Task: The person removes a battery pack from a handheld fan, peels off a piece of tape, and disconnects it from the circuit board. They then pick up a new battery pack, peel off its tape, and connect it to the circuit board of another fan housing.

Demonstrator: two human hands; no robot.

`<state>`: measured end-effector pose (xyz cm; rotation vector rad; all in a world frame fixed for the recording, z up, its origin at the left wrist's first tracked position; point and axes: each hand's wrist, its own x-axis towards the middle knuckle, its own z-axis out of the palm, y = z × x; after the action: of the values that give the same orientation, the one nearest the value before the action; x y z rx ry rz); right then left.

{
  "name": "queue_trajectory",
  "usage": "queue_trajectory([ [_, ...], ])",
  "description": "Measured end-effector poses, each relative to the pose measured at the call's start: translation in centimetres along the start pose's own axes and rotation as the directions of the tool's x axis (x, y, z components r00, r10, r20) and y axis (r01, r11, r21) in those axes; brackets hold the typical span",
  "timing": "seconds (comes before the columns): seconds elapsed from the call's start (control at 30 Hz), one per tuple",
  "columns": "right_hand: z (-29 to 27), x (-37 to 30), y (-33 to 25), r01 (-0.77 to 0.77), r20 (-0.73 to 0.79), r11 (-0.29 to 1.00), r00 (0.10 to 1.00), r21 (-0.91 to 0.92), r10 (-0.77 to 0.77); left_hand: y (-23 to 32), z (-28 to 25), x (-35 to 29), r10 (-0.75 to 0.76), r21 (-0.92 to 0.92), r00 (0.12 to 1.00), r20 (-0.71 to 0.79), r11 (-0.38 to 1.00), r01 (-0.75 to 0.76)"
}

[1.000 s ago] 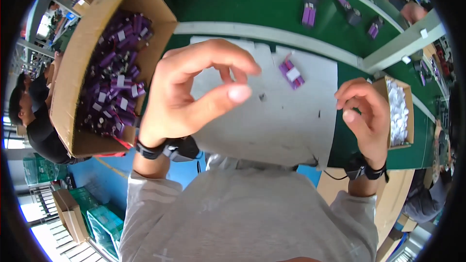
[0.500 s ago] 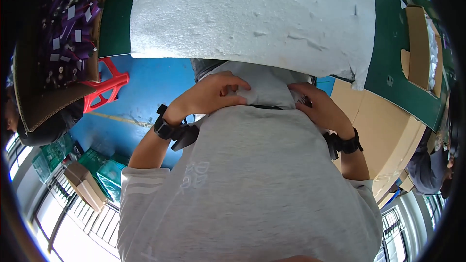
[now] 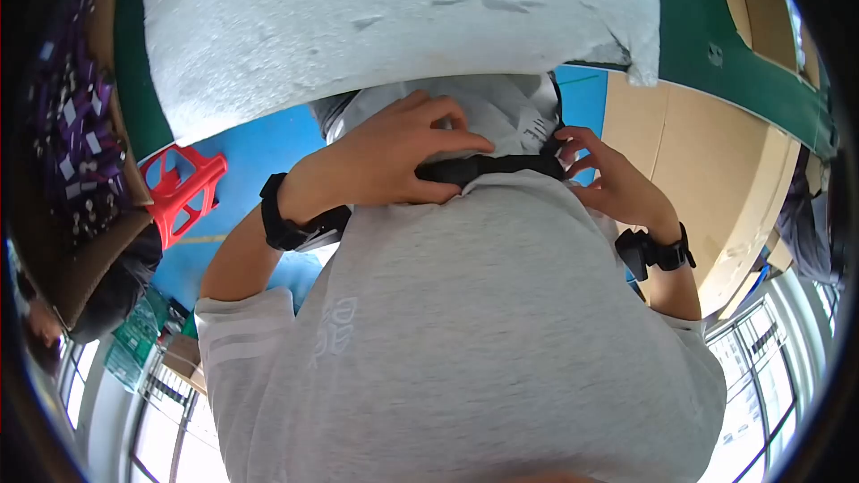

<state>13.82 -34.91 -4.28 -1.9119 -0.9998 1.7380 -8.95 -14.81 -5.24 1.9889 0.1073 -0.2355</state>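
**Blue floor, green counter, lots of daylight**

So the floor (image 3: 259,148) is painted bright blue, with a red plastic stool (image 3: 183,190) standing on it. Above that runs a green counter (image 3: 716,27) topped by a big white foam sheet (image 3: 385,27). Tall windows (image 3: 761,376) along the lower edge pour in daylight.
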Motion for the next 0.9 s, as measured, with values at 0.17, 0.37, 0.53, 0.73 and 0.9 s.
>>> queue_trajectory([
  [0.17, 2.2, -1.6, 5.9, 0.144, -0.167, 0.942, 0.981, 0.303, -0.096, -0.1, -0.1, 3.0, -0.029, 0.050, 0.986, 0.165, 0.999, 0.021],
  [0.37, 2.6, -1.1, 4.9, 0.167, -0.160, 0.952, 0.979, 0.257, -0.129, 0.7, -1.2, 3.0, -0.052, 0.031, 0.993, 0.107, 0.998, 0.049],
  [0.53, 2.6, 2.0, 0.6, 0.263, -0.105, 0.949, 0.963, 0.176, -0.247, 1.8, -2.7, 0.4, -0.371, 0.162, 0.882, 0.292, 0.928, 0.337],
  [0.73, 1.7, 4.9, -2.0, 0.433, 0.085, 0.898, 0.900, -0.072, -0.427, 2.8, -1.8, -1.5, -0.352, 0.193, 0.931, 0.099, 0.924, 0.330],
  [0.9, 1.0, 5.8, -3.3, 0.253, 0.251, 0.967, 0.938, -0.032, -0.238, 2.1, -0.7, -2.4, -0.274, 0.155, 0.958, -0.086, 0.946, 0.284],
])
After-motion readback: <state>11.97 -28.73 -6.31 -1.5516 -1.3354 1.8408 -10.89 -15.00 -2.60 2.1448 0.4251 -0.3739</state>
